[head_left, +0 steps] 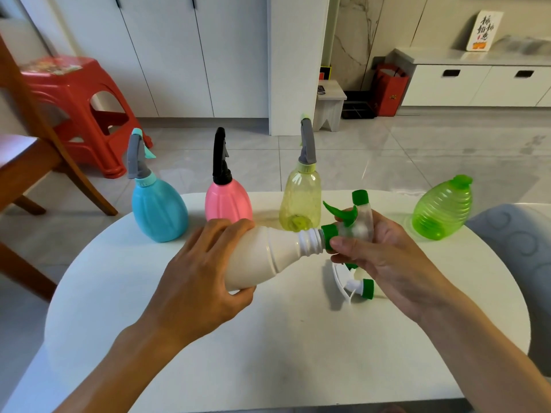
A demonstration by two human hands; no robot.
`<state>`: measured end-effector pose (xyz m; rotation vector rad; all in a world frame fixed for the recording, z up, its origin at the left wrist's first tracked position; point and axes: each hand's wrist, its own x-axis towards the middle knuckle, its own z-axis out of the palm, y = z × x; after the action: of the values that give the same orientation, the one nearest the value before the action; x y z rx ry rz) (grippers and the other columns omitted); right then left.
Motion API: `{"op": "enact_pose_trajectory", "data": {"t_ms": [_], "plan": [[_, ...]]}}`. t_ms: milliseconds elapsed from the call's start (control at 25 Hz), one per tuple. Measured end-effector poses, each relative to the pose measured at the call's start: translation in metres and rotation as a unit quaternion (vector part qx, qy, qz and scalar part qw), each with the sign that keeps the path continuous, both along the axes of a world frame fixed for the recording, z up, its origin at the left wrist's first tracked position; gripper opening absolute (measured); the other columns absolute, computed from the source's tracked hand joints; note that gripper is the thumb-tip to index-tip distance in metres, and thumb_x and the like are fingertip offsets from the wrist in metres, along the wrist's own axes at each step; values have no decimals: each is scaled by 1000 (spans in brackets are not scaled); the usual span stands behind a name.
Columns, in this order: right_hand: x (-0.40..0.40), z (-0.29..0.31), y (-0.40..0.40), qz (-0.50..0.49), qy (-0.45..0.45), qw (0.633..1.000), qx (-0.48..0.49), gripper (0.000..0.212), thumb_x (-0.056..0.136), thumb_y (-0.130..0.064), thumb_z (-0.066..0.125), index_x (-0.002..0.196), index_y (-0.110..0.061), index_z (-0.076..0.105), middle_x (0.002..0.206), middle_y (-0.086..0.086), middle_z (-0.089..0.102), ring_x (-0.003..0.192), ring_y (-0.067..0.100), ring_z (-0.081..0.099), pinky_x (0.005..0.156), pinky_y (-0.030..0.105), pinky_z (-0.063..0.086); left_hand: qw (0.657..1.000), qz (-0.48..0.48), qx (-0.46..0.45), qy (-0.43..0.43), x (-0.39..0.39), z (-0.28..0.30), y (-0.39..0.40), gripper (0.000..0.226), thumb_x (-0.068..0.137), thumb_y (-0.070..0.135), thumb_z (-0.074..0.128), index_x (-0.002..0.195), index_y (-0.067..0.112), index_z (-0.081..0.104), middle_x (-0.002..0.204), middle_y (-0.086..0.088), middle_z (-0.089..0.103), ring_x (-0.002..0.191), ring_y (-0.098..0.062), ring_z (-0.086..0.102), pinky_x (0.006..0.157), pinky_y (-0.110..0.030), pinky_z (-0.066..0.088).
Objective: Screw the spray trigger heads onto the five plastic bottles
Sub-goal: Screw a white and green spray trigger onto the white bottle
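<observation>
White bottle (262, 257) gripped sideways in left hand (202, 269), green-collared trigger head (348, 225) in right hand (381, 257) at its neck.

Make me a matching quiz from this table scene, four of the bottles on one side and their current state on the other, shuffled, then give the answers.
Column one:
1. blue bottle
2. pink bottle
3. white bottle
4. green bottle

Column two:
A. standing, no spray head
B. held on its side in the left hand
C. standing, black spray head on
D. standing, grey spray head on

Pairs: 1-D, 2-C, 3-B, 4-A
</observation>
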<state>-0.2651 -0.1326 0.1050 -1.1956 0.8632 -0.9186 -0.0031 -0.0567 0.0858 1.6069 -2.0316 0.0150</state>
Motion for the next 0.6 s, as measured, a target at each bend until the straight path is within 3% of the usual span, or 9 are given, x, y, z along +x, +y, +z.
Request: {"op": "enact_pose_trajectory", "data": {"t_ms": [80, 200, 360, 480, 600], "plan": [[2, 0, 0, -5, 19, 1000, -15, 44, 62, -14, 86, 101, -19, 67, 89, 4, 72, 82, 18, 66, 80, 36, 56, 1000, -3, 0, -3, 1, -1, 0, 92, 57, 38, 92, 134, 22, 43, 126, -5, 56, 104, -26, 57, 75, -33, 55], [5, 2, 1, -31, 19, 999, -20, 61, 57, -23, 85, 112, -17, 59, 86, 4, 72, 76, 19, 67, 72, 31, 57, 1000, -9, -1, 6, 2, -1, 0, 92, 58, 38, 91, 135, 23, 42, 127, -4, 56, 106, -25, 55, 76, -31, 54], [10, 0, 4, -53, 50, 997, -29, 62, 64, -37, 82, 118, -23, 56, 81, -2, 73, 72, 17, 68, 65, 25, 56, 1000, -16, -5, 3, 2, -2, 1, 92, 58, 38, 91, 135, 22, 42, 127, -5, 56, 106, -25, 55, 77, -30, 52], [11, -2, 4, -55, 38, 997, -31, 75, 68, -26, 86, 131, -35, 47, 92, -6, 75, 84, 11, 70, 69, 25, 56, 1000, -11, -5, 4, 1, -2, 0, 92, 58, 38, 91, 135, 22, 43, 127, -5, 56, 107, -25, 55, 77, -30, 52], [12, -2, 3, -81, 20, 996, -35, 80, 66, -26, 87, 134, -37, 47, 91, -6, 74, 77, 7, 70, 66, 21, 55, 1000, -17, -5, 11, -3, -3, 1, 93, 58, 36, 92, 134, 23, 41, 127, -7, 57, 106, -25, 56, 78, -29, 51]]}}
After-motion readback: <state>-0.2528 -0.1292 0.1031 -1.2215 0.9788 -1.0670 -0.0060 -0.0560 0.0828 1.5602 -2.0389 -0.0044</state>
